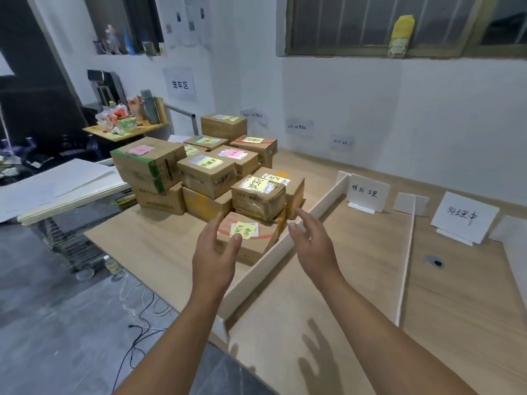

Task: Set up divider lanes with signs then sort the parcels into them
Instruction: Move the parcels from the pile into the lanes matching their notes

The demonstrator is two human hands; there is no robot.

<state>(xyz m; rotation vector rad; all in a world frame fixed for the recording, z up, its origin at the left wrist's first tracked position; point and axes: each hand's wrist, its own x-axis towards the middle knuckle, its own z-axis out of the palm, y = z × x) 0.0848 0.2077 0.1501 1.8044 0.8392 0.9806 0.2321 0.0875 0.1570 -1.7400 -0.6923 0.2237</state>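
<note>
A pile of several brown cardboard parcels [205,169] with yellow and pink notes stands on the wooden table [356,266]. The nearest parcel [256,243] lies low, with a yellow note on top. My left hand [216,252] hovers open just at its near left side. My right hand [310,240] is open above the long white divider [285,249] that runs beside that parcel. A second thin divider [406,260] stands further right. Two white signs, one [366,193] and another [463,216], stand upright at the far ends of the lanes.
White boards [57,189] lie stacked on a wire cart at the left. A small cluttered table [125,129] stands behind the pile. Cables run across the grey floor [137,315] below the table's near edge. A cable hole [435,262] sits in the tabletop at right.
</note>
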